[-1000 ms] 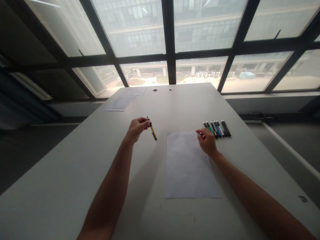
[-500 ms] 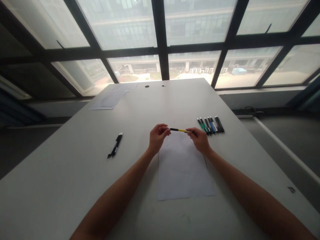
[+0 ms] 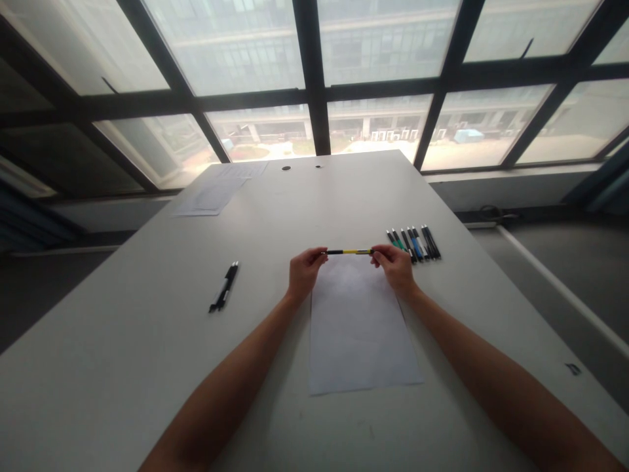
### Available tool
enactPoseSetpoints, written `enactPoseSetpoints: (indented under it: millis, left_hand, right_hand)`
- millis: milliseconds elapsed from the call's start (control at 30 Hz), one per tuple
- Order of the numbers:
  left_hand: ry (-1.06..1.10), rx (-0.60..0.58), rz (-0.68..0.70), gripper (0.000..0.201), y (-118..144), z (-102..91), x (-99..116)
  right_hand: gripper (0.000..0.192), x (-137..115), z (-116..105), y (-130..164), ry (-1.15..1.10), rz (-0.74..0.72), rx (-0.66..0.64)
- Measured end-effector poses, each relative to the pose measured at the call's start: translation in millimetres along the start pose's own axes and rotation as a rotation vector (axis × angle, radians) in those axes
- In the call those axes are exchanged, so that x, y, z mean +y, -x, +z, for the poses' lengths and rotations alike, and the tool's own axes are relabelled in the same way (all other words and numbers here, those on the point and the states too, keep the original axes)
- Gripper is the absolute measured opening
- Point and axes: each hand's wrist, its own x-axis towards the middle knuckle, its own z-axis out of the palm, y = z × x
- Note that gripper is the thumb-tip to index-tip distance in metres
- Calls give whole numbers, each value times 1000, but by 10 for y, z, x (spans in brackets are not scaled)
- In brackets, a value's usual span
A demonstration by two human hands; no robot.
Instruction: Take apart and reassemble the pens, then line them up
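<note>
Yellow pen (image 3: 350,252), black tips, level above sheet's (image 3: 361,334) far edge; left hand (image 3: 304,273) & right hand (image 3: 394,269) each pinch one end.

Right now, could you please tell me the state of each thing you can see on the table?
Yellow pen: held level above the sheet, one end in each hand.
Left hand: fingers pinched on the pen.
Right hand: fingers pinched on the pen.
Sheet of paper: flat, blank.
Row of pens: lying side by side.
Black pens: lying apart, left.
</note>
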Motion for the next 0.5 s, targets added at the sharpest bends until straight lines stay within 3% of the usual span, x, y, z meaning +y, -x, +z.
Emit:
enactPoseSetpoints:
  millis: [500]
  left_hand:
    - [-109,-6,69,28,3,14,21]
  right_hand:
    - [21,38,11,-3,34,-41,63]
